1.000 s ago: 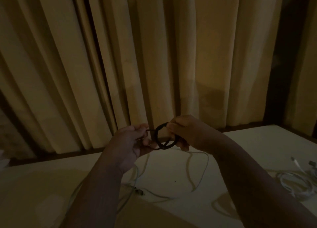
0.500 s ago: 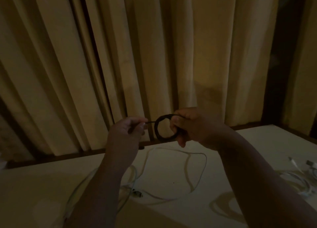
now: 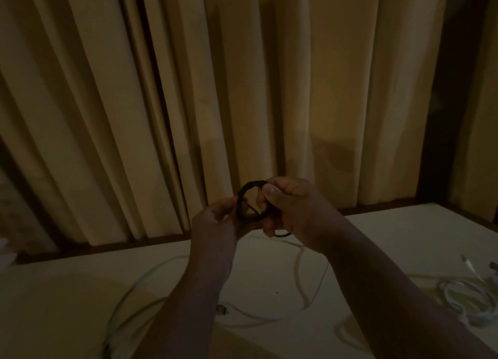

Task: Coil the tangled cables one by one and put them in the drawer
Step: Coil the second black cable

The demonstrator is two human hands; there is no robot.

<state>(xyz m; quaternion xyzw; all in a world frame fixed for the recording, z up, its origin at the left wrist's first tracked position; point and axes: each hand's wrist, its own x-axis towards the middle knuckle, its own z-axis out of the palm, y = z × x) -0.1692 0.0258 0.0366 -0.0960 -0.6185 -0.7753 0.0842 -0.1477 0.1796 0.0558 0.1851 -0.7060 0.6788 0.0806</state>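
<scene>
- Beige curtains (image 3: 107, 116) hang in long folds behind both hands, in a dim room with a dark strip along their lower edge.
- Below the hands lies a pale table (image 3: 54, 291).
- On the table, a loose white cable (image 3: 129, 291) runs from left of the left forearm, passes under both arms and loops out again between them. A small plug (image 3: 222, 310) lies just beside the left forearm.
- The left hand (image 3: 215, 223) is raised above the table, its fingers curled and pinching the lower left rim of a black cable (image 3: 239, 199).
- The black cable is wound into a small round coil and held in the air between the two hands, clear of the table, in front of the curtains.
- The right hand (image 3: 293, 213) grips the right side of the coil, thumb on the near side and fingers curled round through the ring. A short dark end of the cable sticks out just under this hand.
- Well to the right of the right forearm, near the table's edge, lies a heap of white cables (image 3: 469, 302), loosely tangled, with plug ends pointing toward the curtains.
</scene>
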